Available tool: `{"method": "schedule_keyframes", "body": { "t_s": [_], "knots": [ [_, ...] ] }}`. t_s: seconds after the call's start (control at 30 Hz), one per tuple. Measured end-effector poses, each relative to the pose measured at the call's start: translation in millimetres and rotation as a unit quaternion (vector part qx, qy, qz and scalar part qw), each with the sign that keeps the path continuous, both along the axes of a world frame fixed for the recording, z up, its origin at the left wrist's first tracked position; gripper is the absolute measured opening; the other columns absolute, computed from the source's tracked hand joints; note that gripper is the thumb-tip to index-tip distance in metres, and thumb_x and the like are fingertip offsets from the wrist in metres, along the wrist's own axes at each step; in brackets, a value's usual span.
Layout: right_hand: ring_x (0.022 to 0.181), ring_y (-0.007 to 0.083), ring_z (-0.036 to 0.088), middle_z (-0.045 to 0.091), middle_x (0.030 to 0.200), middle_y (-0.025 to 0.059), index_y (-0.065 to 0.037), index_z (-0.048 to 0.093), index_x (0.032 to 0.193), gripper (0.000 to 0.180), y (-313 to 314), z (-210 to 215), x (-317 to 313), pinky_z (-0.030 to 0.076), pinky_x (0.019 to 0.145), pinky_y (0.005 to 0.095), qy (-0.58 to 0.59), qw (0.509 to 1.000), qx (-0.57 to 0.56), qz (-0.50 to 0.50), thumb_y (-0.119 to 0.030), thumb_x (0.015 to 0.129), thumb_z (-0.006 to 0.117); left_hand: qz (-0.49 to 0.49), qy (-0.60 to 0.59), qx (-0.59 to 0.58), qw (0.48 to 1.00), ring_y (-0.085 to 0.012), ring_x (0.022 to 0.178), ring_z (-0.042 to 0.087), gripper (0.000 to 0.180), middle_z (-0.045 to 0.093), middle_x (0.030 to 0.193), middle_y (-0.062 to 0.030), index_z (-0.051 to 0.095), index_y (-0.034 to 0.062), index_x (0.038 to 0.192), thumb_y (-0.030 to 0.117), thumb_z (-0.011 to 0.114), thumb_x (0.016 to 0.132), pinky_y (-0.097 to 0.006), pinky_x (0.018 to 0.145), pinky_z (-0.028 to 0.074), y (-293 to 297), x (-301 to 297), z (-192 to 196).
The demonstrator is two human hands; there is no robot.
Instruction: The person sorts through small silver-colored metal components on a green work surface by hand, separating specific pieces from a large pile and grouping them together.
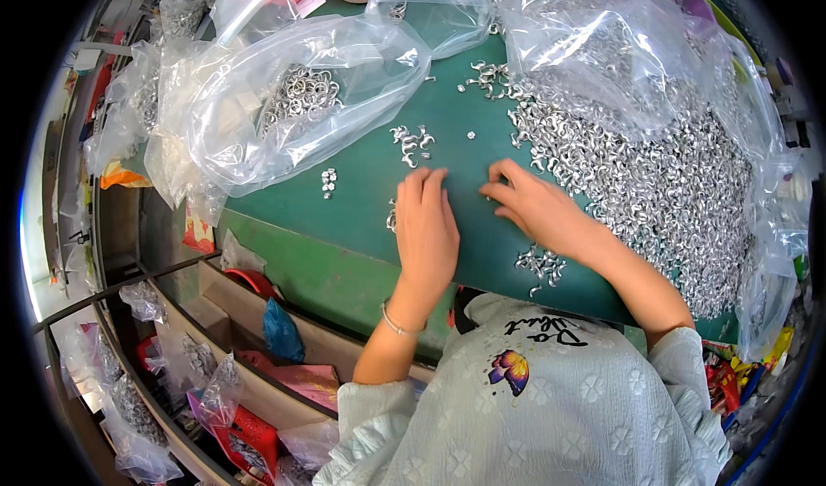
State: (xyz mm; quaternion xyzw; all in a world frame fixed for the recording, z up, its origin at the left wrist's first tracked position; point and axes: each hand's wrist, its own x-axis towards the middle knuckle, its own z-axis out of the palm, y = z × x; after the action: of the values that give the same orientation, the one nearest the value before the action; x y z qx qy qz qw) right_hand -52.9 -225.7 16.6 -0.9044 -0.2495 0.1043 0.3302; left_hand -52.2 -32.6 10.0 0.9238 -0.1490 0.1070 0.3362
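My left hand [427,232] lies palm down on the dark green tabletop, its fingers stretched forward. A few small silver metal pieces [391,217] show at its left edge, partly hidden by it; what lies under the palm is hidden. Just beyond its fingertips is a loose group of curved silver pieces [411,145]. My right hand [538,211] is to the right, thumb and fingers drawn together in a pinch; what they hold is too small to name. A small cluster of silver pieces [540,267] lies below its wrist. One tiny silver piece [471,135] rests beyond both hands.
A large heap of silver pieces [654,202] covers the right side, with a clear plastic bag [594,47] over its far part. Another bag [232,150] holds silver rings [301,95] at left. Small round pieces [329,182] form a group. An open drawer [215,288] stands below left.
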Motion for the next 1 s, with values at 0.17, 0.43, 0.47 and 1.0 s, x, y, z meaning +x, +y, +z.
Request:
{"method": "schedule_keyframes", "body": {
  "t_s": [0.17, 0.43, 0.47, 1.0],
  "knots": [
    [0.086, 0.0327, 0.061, 0.047, 0.107, 0.0120, -0.004, 0.055, 0.118, 0.041, -10.0, 17.5, -12.1, 0.050, 0.070, 0.0429, 0.021, 0.995, 0.048, -0.082, -0.002, 0.079, 0.067, 0.031, -0.022, 0.034, 0.999, -0.0333, 0.103, 0.053, 0.029, 0.056, 0.113, -0.0141, 0.057, -0.0020, 0.113, -0.003, 0.058, 0.083, -0.040, 0.085, 0.040, 15.9, -4.2, -4.3],
    [0.086, 0.0358, 0.060, 0.051, 0.103, 0.0148, -0.002, 0.057, 0.109, 0.031, 34.8, -6.5, 6.8, 0.049, 0.072, 0.0425, 0.002, 0.997, 0.056, -0.046, 0.002, 0.079, 0.064, 0.053, -0.047, 0.124, 0.990, -0.0254, 0.095, 0.053, 0.020, 0.057, 0.100, -0.0064, 0.064, 0.0045, 0.100, 0.006, 0.069, 0.080, -0.038, 0.078, 0.036, 4.1, 37.4, -11.9],
    [0.088, 0.0360, 0.060, 0.051, 0.104, 0.0150, -0.001, 0.057, 0.109, 0.030, 34.3, -5.4, 8.5, 0.049, 0.073, 0.0426, 0.015, 0.995, 0.091, -0.025, 0.002, 0.080, 0.064, 0.043, -0.045, 0.120, 0.991, -0.0258, 0.093, 0.053, 0.018, 0.057, 0.097, -0.0070, 0.063, 0.0039, 0.098, 0.006, 0.068, 0.080, -0.038, 0.078, 0.036, 6.2, 38.8, -11.4],
    [0.093, 0.0348, 0.058, 0.055, 0.099, 0.0142, -0.003, 0.059, 0.101, 0.018, 59.7, -9.4, 66.8, 0.049, 0.077, 0.0437, -0.076, 0.986, 0.094, -0.119, -0.005, 0.083, 0.062, 0.134, -0.004, -0.080, 0.988, -0.0294, 0.080, 0.062, 0.011, 0.062, 0.091, -0.0147, 0.061, -0.0023, 0.095, -0.005, 0.061, 0.084, -0.035, 0.072, 0.049, 55.0, 1.0, 15.3]
  ]
}}
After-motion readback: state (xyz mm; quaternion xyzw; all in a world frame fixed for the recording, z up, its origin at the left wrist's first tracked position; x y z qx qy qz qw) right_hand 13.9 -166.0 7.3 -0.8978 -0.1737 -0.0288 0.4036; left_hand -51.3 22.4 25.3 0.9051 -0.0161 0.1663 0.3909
